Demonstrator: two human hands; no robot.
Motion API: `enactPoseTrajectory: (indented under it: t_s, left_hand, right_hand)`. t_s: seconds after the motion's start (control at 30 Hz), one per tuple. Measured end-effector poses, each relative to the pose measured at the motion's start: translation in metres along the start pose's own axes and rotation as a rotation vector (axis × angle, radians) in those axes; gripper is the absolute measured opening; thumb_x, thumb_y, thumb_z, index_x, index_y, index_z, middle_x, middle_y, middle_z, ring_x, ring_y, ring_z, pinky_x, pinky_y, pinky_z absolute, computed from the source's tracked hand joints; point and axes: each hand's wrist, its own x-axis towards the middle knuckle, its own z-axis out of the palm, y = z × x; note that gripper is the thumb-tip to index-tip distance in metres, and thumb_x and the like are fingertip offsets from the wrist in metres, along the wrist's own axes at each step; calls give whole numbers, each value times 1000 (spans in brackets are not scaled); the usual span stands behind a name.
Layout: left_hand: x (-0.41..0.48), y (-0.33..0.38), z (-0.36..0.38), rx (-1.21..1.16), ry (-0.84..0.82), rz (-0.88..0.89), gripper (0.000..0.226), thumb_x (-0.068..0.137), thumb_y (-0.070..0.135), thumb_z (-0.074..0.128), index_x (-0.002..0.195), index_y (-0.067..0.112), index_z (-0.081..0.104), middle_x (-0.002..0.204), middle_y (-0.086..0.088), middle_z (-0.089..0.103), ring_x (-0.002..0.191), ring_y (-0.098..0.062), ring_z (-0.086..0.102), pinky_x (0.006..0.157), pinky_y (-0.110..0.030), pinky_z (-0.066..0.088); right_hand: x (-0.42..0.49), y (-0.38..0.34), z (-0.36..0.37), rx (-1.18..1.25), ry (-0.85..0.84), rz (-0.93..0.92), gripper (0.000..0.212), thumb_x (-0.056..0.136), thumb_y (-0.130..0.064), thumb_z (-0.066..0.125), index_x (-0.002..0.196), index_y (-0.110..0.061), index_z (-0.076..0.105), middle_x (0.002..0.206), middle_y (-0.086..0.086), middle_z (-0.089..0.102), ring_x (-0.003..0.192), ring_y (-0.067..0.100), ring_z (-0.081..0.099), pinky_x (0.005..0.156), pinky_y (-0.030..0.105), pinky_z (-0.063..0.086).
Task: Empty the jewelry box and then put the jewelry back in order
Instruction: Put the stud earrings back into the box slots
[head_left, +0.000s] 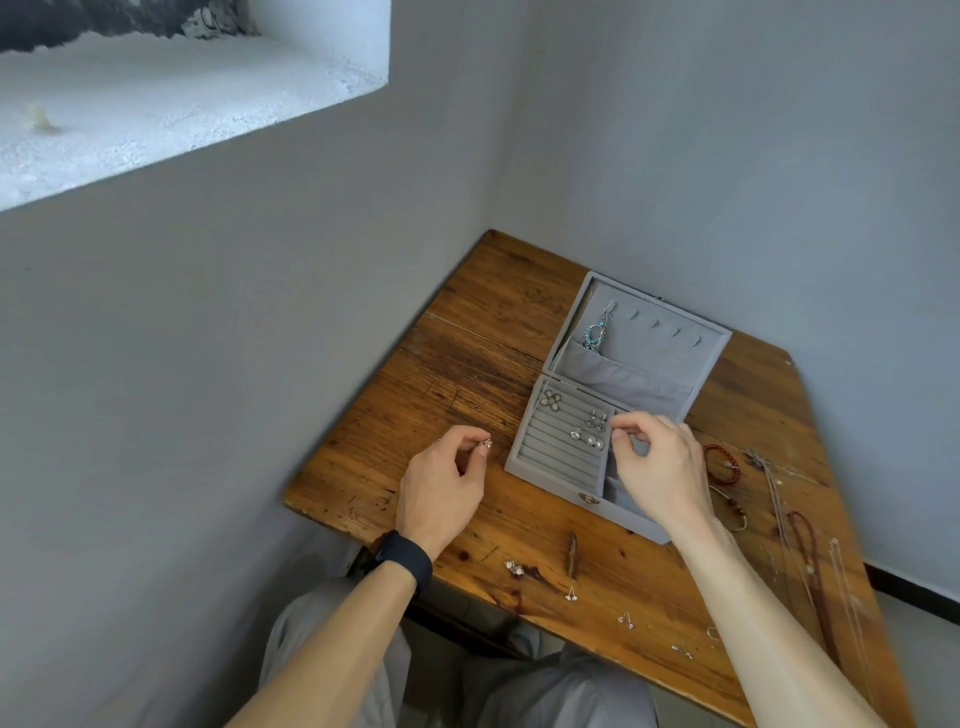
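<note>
A grey jewelry box (550, 470) lies open on the wooden table (467, 374). Its ridged ring section holds a flower-shaped piece (551, 399) and several small earrings (589, 434). A blue beaded piece (595, 332) hangs from a hook in the lid (670, 332). My left hand (441, 488) pinches a small silver earring (488, 442) just left of the box. My right hand (657, 467) hovers over the box's right compartments with thumb and forefinger pinched together; whether anything is between them cannot be seen.
Loose jewelry lies on the table: a red bead bracelet (724, 462), long necklaces (810, 561) along the right edge, small earrings (514, 567) and studs (626, 619) near the front edge. Walls close in behind and to the left. A black watch (402, 558) is on my left wrist.
</note>
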Motion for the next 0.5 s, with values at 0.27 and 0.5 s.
enactPoseTrajectory:
  t_s: [0.27,0.5]
  left_hand:
    - [2,4,-6,-69,-101,-25,27,98,32,58,116,52,63,95,31,70,95,13,59,73,-4,41]
    - [10,10,-15,-198,-221,-109,14,98,29,61,108,38,65,94,23,74,90,9,64,85,-22,44]
  right_hand:
    - [-88,11,3,144,-175,-56,17,92,-25,68,108,-31,73,97,-25,61,94,-8,58,74,5,45]
    - [-108,23,15,89,-152,-178,21,96,-29,67,114,-25,76,116,-14,67,111,3,55,97,21,47]
